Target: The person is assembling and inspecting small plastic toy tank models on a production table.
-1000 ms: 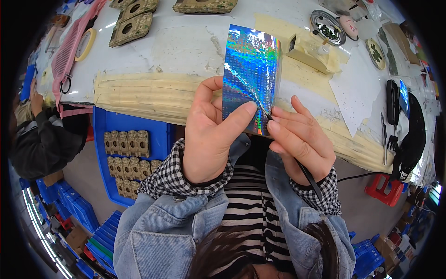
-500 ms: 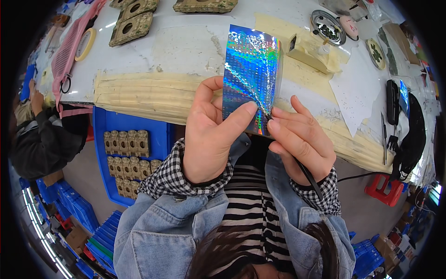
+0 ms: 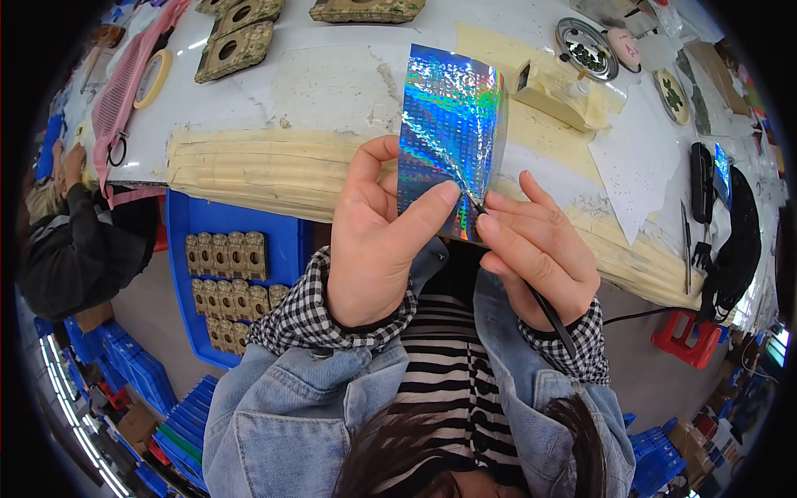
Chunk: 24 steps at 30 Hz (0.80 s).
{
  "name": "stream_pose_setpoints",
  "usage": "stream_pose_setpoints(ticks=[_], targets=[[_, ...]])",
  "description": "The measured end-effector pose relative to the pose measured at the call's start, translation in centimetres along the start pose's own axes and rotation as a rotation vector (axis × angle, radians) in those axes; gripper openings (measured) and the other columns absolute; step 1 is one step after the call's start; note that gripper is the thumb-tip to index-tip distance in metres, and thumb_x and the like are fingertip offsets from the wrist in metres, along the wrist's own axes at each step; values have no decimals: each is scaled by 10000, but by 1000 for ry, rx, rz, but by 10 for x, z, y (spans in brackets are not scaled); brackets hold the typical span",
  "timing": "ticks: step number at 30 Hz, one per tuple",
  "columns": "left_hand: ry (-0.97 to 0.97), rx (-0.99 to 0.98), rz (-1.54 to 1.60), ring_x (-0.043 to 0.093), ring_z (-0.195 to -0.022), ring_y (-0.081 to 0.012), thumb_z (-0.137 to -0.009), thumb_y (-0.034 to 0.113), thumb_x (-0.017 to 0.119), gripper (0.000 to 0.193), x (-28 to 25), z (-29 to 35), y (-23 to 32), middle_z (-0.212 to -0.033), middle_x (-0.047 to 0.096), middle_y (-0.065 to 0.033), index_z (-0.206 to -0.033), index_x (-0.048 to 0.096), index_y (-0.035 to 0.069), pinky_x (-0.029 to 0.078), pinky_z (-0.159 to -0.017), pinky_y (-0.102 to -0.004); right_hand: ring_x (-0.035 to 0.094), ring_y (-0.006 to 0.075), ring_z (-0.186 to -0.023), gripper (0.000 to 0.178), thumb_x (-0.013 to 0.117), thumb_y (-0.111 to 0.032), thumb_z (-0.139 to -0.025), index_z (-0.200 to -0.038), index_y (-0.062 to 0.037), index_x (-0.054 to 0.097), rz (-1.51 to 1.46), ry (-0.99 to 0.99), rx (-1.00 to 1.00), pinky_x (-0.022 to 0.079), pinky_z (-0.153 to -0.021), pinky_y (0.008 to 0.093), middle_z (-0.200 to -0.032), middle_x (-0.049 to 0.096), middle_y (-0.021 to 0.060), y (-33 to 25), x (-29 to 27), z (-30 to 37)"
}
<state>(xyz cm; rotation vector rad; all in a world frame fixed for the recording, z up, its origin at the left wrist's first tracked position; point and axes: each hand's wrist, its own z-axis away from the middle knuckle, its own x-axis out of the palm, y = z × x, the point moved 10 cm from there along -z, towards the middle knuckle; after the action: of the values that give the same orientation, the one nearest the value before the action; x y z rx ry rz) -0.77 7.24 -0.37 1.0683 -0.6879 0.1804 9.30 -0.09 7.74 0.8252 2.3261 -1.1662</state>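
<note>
My left hand grips a shiny holographic sheet of small stickers, its thumb pressed on the lower part and the other fingers behind. Black tweezers are held in my right hand, their fine tips touching the sheet just beside my left thumb. The sheet is slightly curved and throws blue, green and red glints. Whether a sticker is caught between the tips is too small to tell.
A blue tray at the left holds rows of camouflage-patterned parts. More camouflage parts lie on the worktable. To the right are a round dish, a taped block and a white paper. Another person works at far left.
My hands, the sheet and the tweezers stay almost in place. At the far left, the other person's hands have shifted slightly.
</note>
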Motion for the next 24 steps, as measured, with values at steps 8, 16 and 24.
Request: stream_pose_setpoints(ticks=[8, 16, 24], targets=[[-5, -5, -1, 630, -867, -157, -838, -46, 586, 438, 0, 0, 0, -995, 621, -138, -1184, 320, -10, 543, -738, -288, 633, 248, -958, 339, 731, -122, -713, -1035, -42, 665, -12, -2, -3, 461, -933, 457, -932, 649, 100, 0, 0, 0], [-13, 4, -10, 617, -907, -153, -840, -46, 583, 431, 0, -1, 0, -1011, 617, -135, -1186, 328, -9, 517, -803, -290, 636, 262, -948, 340, 723, -112, -724, -1050, -40, 656, -37, 33, 7, 450, -937, 474, -937, 644, 102, 1, -7, 2], [-4, -1, -29, 602, -933, -157, -844, -54, 554, 411, -1, 0, -1, -1050, 590, -110, -1193, 346, 5, 507, -827, -293, 630, 271, -929, 284, 681, -22, -754, -1032, 21, 640, 263, 211, 152, 435, -950, 480, -941, 649, 155, 27, -74, 32]])
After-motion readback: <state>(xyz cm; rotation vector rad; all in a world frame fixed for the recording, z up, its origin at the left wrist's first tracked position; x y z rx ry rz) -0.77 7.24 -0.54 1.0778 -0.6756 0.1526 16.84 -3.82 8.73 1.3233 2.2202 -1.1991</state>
